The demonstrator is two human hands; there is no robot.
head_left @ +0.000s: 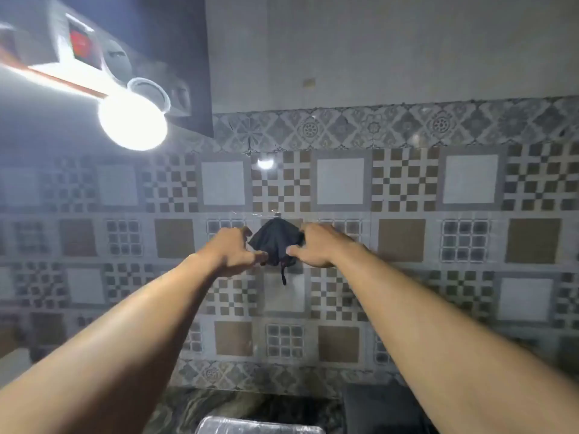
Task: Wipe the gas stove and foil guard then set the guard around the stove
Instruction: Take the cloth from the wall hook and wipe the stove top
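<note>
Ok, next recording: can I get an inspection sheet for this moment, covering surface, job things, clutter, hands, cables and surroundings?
Surface: dark marbled countertop at the bottom edge, mostly out of view.
Job's things: black cloth hanging from a wall hook; crinkled foil guard at the bottom edge; dark shape at lower right may be the stove, cannot tell.
Clutter: nothing seen.
Hands: left hand and right hand both gripping the cloth with their fingers.
Cables: nothing seen.
Surroundings: patterned tiled wall; lit bulb at upper left.

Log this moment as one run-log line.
left hand: on black cloth | right hand: on cloth | cloth: hanging at tiled wall hook | foil guard: below, untouched | stove: out of view
</note>
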